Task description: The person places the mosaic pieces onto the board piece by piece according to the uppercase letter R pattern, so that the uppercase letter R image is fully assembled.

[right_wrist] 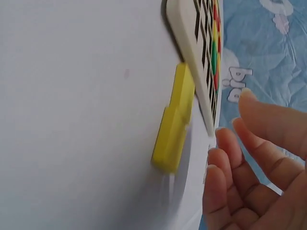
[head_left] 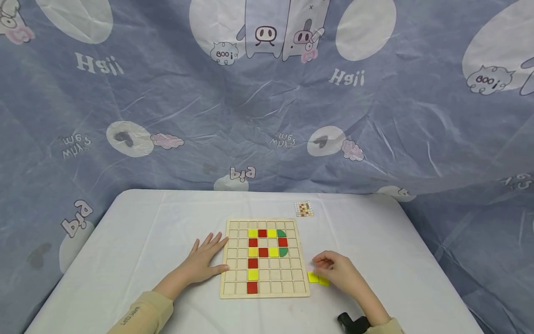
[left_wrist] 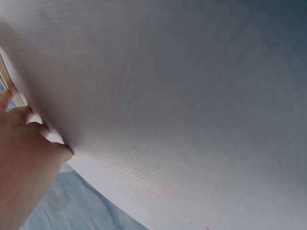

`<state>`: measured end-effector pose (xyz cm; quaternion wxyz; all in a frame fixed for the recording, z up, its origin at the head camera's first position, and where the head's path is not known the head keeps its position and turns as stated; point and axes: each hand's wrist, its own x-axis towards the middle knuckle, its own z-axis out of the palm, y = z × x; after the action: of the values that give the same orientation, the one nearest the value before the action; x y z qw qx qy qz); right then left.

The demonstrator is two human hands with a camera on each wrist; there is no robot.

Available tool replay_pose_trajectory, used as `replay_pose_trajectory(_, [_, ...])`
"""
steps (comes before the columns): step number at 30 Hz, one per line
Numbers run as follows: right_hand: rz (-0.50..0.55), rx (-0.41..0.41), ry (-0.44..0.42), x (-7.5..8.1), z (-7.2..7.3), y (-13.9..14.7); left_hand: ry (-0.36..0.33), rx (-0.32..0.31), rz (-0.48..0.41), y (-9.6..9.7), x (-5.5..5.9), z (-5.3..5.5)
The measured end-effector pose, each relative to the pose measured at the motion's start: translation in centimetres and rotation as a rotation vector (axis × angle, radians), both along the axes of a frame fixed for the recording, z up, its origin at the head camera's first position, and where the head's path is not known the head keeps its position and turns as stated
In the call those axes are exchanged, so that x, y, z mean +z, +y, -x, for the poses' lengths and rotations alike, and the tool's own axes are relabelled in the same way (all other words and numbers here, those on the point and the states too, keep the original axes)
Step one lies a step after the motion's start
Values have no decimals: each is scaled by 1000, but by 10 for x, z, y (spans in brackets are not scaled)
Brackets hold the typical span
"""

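Note:
A wooden grid board (head_left: 281, 276) lies on the table, with red, yellow and green tiles set in its squares in a P-like shape. My left hand (head_left: 202, 262) rests at the board's left side, fingers spread, thumb and a fingertip at its edge. In the left wrist view the same hand (left_wrist: 29, 153) shows at the lower left. To the right of the board lie two yellow square tiles (head_left: 313, 277), touching each other. My right hand (head_left: 340, 273) is beside them, fingers loosely bent. The right wrist view shows nothing between its fingers (right_wrist: 228, 143), apart from the yellow tiles (right_wrist: 170, 136).
Behind the board's right corner lies a small pattern card (head_left: 303, 208) with a printed grid. A black object (head_left: 352, 324) is by the right wrist at the near edge. The white-covered table (head_left: 175, 213) meets a blue printed cloth (head_left: 258, 116) at the back.

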<state>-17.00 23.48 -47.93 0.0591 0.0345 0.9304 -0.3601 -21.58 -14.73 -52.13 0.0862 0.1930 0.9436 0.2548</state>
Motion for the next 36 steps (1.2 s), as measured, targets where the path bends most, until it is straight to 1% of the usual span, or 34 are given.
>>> replay_pose_trajectory(4, [-26,-3,-38,-2,-5,13,2,-1,-2,0,0,0])
replay_pose_trajectory(8, [-56,4,-70,-8,-10,19,2,-3,-5,0,1,0])
replay_pose_trajectory(13, [-76,7,-62,-12,-13,21,1,1,-8,0,3,-1])
replay_pose_trajectory(22, [-80,11,-68,-13,-13,21,7,2,-7,1,3,-2])
replay_pose_trajectory(29, [-57,-2,-86,-11,-12,20,12,5,-3,1,2,-2])
replay_pose_trajectory(32, [-37,0,-70,-8,-11,17,9,5,-4,1,2,-2])
replay_pose_trajectory(36, [-10,-1,-44,1,-5,11,6,4,-5,1,2,-1])
